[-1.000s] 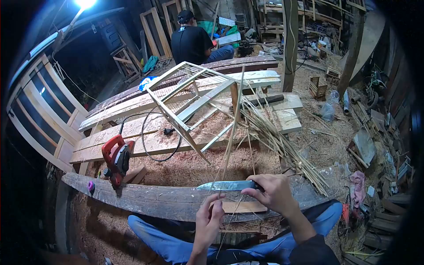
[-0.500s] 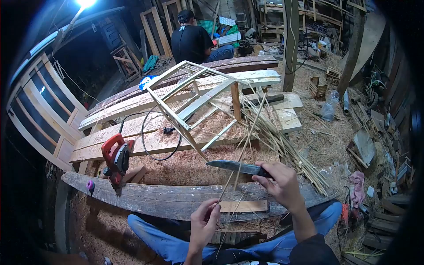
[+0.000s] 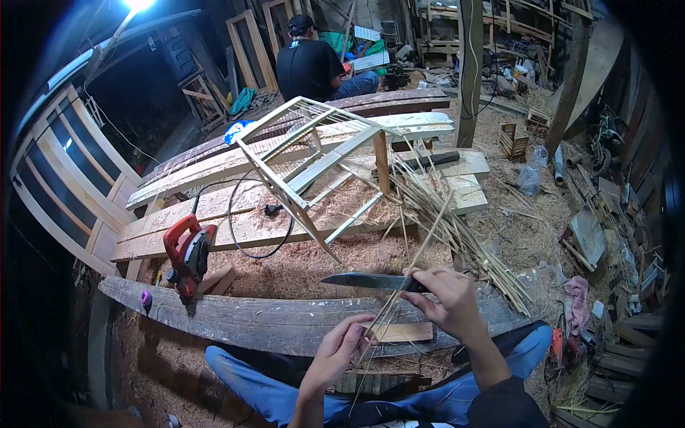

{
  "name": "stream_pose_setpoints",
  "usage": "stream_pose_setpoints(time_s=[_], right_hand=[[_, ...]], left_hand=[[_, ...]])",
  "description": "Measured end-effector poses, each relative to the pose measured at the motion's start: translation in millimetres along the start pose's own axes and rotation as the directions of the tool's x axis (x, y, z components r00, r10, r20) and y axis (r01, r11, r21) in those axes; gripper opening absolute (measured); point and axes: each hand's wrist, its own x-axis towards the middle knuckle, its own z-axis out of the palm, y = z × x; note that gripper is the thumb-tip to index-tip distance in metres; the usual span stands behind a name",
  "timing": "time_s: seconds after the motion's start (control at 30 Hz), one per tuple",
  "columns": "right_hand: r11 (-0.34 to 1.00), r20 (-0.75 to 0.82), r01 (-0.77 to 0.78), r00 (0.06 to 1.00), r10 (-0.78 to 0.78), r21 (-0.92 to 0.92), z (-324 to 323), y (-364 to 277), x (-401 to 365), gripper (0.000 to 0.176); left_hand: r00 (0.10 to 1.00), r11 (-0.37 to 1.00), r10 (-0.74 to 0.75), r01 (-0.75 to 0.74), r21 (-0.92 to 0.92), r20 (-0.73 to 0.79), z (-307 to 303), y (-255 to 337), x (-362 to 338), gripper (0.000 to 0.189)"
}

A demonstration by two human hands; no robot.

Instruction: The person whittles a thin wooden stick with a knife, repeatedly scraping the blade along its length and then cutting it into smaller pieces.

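Note:
My right hand [image 3: 451, 298] is wrapped round the dark handle of a knife [image 3: 362, 281], its blade pointing left. Between thumb and fingers, my left hand [image 3: 341, 351] pinches the lower end of a thin wooden strip [image 3: 391, 305]. That strip slants up to the right and crosses the knife near the handle. Under the hands, a short flat piece of wood [image 3: 405, 332] lies on a worn grey plank [image 3: 250, 322]. Beyond them spreads a pile of thin strips [image 3: 474, 246].
A slatted wooden frame [image 3: 325, 160] rests tilted on pale boards [image 3: 146, 239]. To the left sits a red power planer [image 3: 187, 257] with a black cable. Shavings cover the ground. Further back, a person [image 3: 310, 68] sits facing away. A post [image 3: 469, 78] stands behind the pile.
The knife and my right hand have dropped slightly, the blade shifting left. My left hand has moved a little to the right, and the strip leans further right.

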Motion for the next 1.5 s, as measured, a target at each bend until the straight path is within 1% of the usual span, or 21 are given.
stream_pose_setpoints(time_s=[0.07, 0.1, 0.17, 0.3, 0.37, 0.4, 0.47, 0.57, 0.6, 0.67, 0.77, 0.9, 0.97, 1.0, 1.07, 1.1, 1.17, 1.2, 1.3, 1.43, 1.5], right_hand=[[0.999, 0.017, -0.015, 1.000, 0.014, 0.044, 2.8, -2.4, -0.6, 0.037], [0.999, 0.017, -0.016, 1.000, 0.015, 0.045, 4.9, -2.8, -1.5, 0.037], [0.997, 0.044, 0.007, 0.999, -0.011, 0.077, 10.4, -3.1, -3.5, 0.037], [0.992, 0.069, 0.051, 0.996, -0.060, 0.115, 17.2, -7.8, -3.2, 0.037], [0.996, 0.088, 0.059, 0.994, -0.065, 0.073, 17.3, -10.0, -2.2, 0.037], [0.996, 0.086, 0.056, 0.994, -0.062, 0.072, 17.9, -8.1, -2.2, 0.037], [0.989, 0.031, 0.144, 0.989, -0.145, 0.012, 20.2, -3.9, -2.1, 0.039], [0.983, 0.055, 0.166, 0.985, -0.162, -0.079, 17.5, -8.1, 2.2, 0.039], [0.983, 0.055, 0.166, 0.985, -0.163, -0.076, 18.3, -8.6, 1.8, 0.039], [0.972, 0.050, 0.184, 0.983, -0.178, -0.146, 18.9, -8.5, 1.2, 0.036], [0.964, 0.037, 0.197, 0.980, -0.193, -0.180, 20.0, -7.9, 0.7, 0.035], [0.962, 0.032, 0.201, 0.980, -0.198, -0.187, 20.9, -4.1, -0.3, 0.034], [0.958, 0.016, 0.212, 0.977, -0.213, -0.191, 20.4, -2.7, 0.4, 0.034], [0.959, 0.014, 0.211, 0.977, -0.212, -0.191, 19.3, -2.0, 0.5, 0.034], [0.951, -0.001, 0.184, 0.982, -0.190, -0.248, 16.2, 0.8, 2.2, 0.033], [0.951, -0.001, 0.185, 0.982, -0.191, -0.248, 13.3, 5.4, 3.2, 0.033], [0.953, -0.009, 0.100, 0.994, -0.107, -0.287, 6.7, 17.0, 4.8, 0.033], [0.954, -0.040, 0.090, 0.994, -0.106, -0.287, 5.5, 19.6, 6.1, 0.034], [0.957, -0.039, 0.104, 0.992, -0.119, -0.270, 9.0, 21.1, 3.9, 0.034], [0.958, -0.027, 0.101, 0.993, -0.112, -0.270, 9.7, 26.7, 2.5, 0.034], [0.959, -0.024, 0.096, 0.994, -0.106, -0.268, 9.1, 28.4, 2.0, 0.034]], left_hand=[[0.996, 0.992, 0.063, -0.056, -0.110, 0.062, 1.2, 0.9, 8.0, 0.041], [0.996, 0.992, 0.061, -0.054, -0.110, 0.062, 3.4, 4.3, 11.3, 0.041], [0.990, 0.978, 0.118, -0.102, -0.182, 0.079, 9.7, 12.3, 17.2, 0.041], [0.997, 0.982, 0.043, -0.029, -0.187, 0.071, 18.1, 15.2, 23.5, 0.036], [1.000, 0.964, 0.019, -0.014, -0.264, 0.015, 19.2, 9.6, 23.9, 0.031], [1.000, 0.965, 0.017, -0.012, -0.262, 0.018, 20.5, 12.5, 23.7, 0.031], [0.999, 0.982, 0.005, -0.015, -0.186, -0.052, 23.6, 21.3, 17.9, 0.026], [0.998, 0.983, 0.028, -0.039, -0.179, -0.062, 24.1, 24.7, 10.3, 0.025], [0.998, 0.983, 0.028, -0.039, -0.178, -0.064, 23.3, 23.7, 8.3, 0.025], [0.996, 0.979, -0.011, -0.007, -0.206, -0.087, 22.1, 21.4, 4.8, 0.025], [0.992, 0.979, 0.036, -0.059, -0.195, -0.118, 24.9, 23.2, 2.4, 0.023], [0.989, 0.983, 0.030, -0.056, -0.172, -0.147, 24.2, 22.7, 3.8, 0.021], [0.963, 0.984, 0.174, -0.165, 0.061, -0.207, 23.8, 16.7, 7.1, 0.021], [0.963, 0.984, 0.174, -0.165, 0.062, -0.206, 22.0, 17.1, 6.0, 0.021], [0.985, 0.999, 0.040, -0.042, -0.008, -0.166, 13.7, 19.5, 2.0, 0.020], [0.985, 0.999, 0.041, -0.043, -0.008, -0.166, 11.0, 20.4, 0.1, 0.020], [0.980, 1.000, -0.014, 0.010, -0.018, -0.199, 6.5, 21.0, -3.8, 0.019], [0.979, 1.000, 0.027, -0.026, 0.010, -0.204, 4.1, 18.4, -4.4, 0.021], [0.981, 0.999, 0.052, -0.051, 0.012, -0.187, -2.5, 12.7, -4.9, 0.022], [0.979, 0.999, 0.038, -0.033, 0.025, -0.200, -3.0, 8.5, -2.4, 0.022], [0.974, 0.995, 0.078, -0.064, 0.073, -0.212, -1.8, 10.2, -0.5, 0.023]])
